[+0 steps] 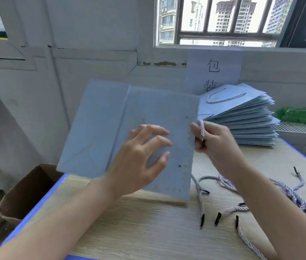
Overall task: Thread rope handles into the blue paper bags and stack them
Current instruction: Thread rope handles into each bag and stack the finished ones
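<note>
At the centre of the view, a flat pale blue paper bag [144, 117] is held up above the light wood-grain bench [148, 228], tilted, with its punched holes along the edge toward three o'clock. The left hand [141, 156] is spread against the bag's near face, its fingers only loosely bent, so this grip is open and merely presses on the paper; whether the thumb is hooked behind the bag cannot be told. At three o'clock from the bag, just beside its holed edge, the right hand [212, 141] is seen closed in a pinch on the end of a white-and-purple twisted rope handle [202, 128], which is held upright between thumb and fingers. At one to two o'clock, farther back on the bench, a fanned stack of finished blue paper bags [247, 121] is laid, with a rope handle looped on the top one. At four to five o'clock, a loose pile of twisted rope handles with black tips [229, 201] is spread on the bench. A green plastic packet [302, 115] is seen at three o'clock past the stack. A white paper sign with black characters [214, 72] is fixed to the wall at one o'clock. An open brown cardboard box [26, 192] is set below the bench edge at eight o'clock.
</note>
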Motion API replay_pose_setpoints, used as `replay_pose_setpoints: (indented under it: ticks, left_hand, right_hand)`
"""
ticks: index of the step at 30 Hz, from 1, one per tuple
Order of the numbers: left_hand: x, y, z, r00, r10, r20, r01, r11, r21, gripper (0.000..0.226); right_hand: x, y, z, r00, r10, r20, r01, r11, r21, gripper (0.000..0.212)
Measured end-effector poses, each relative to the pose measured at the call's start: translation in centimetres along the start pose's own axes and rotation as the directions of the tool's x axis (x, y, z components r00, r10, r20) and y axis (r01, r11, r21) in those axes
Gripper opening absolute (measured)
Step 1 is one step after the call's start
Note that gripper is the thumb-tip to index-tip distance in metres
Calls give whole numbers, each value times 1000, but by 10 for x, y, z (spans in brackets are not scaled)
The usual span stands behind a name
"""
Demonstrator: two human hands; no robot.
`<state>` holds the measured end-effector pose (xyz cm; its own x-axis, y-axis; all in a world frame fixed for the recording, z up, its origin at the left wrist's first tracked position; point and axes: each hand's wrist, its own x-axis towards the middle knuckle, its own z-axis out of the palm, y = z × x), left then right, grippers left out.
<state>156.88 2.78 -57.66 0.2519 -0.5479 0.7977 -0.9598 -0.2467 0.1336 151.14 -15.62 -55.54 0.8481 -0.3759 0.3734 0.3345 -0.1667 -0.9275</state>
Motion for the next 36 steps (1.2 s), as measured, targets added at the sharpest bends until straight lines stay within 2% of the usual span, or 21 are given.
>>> replay_pose_setpoints:
  ticks: [3,5,6,8,10,13,15,16,17,19,22,24,26,28,32,36]
  left_hand:
    - [-4,-9,5,986,-76,148,82,996,-41,27]
    - [-6,-13,7,950,-126,285,142,989,-34,34]
    - [-7,-14,8,919,-162,358,177,984,-9,39]
    - [-9,-15,10,842,-249,479,232,968,96,52]
    - [-9,-13,9,788,-309,533,254,951,176,65]
    - [-6,-8,6,752,-344,562,289,939,187,81]
    - [-5,-5,3,692,-354,629,301,934,195,82]
    - [-5,-4,2,661,-355,662,307,932,193,82]
    - [-6,-3,1,637,-353,685,316,930,185,82]
    - [-6,-3,1,608,-345,716,328,929,169,81]
    - [-7,-5,4,600,-337,726,342,928,148,79]
    - [-7,-5,5,610,-347,713,360,922,141,77]
    - [-7,-4,5,614,-359,703,377,916,138,74]
    - [-7,-4,4,614,-358,703,378,916,136,70]
    - [-6,-5,5,626,-353,696,362,921,142,67]
    - [-6,-7,5,629,-395,670,333,915,226,67]
  right_hand:
    - [-8,14,14,964,172,204,-95,937,-336,33]
    - [-11,19,18,925,242,294,-10,786,-618,33]
    - [-11,18,17,921,234,313,59,707,-705,33]
    - [-9,10,10,910,240,338,121,627,-770,28]
    - [-8,1,-1,873,317,370,106,618,-779,25]
    - [-8,-13,-18,763,478,435,50,627,-777,26]
    - [-9,-17,-23,681,570,459,28,606,-795,26]
    - [-9,-18,-24,662,590,462,33,594,-804,26]
    - [-8,-17,-24,666,590,456,46,577,-815,25]
    - [-6,-10,-23,740,528,416,79,546,-834,19]
    - [1,8,-19,903,292,316,146,482,-864,11]
    - [5,20,-20,959,187,215,109,456,-883,18]
    - [7,25,-23,977,157,146,66,427,-902,25]
    - [7,23,-27,980,155,128,46,446,-894,27]
    - [4,18,-21,965,148,215,108,522,-846,28]
    - [2,28,-10,949,139,284,198,440,-876,32]
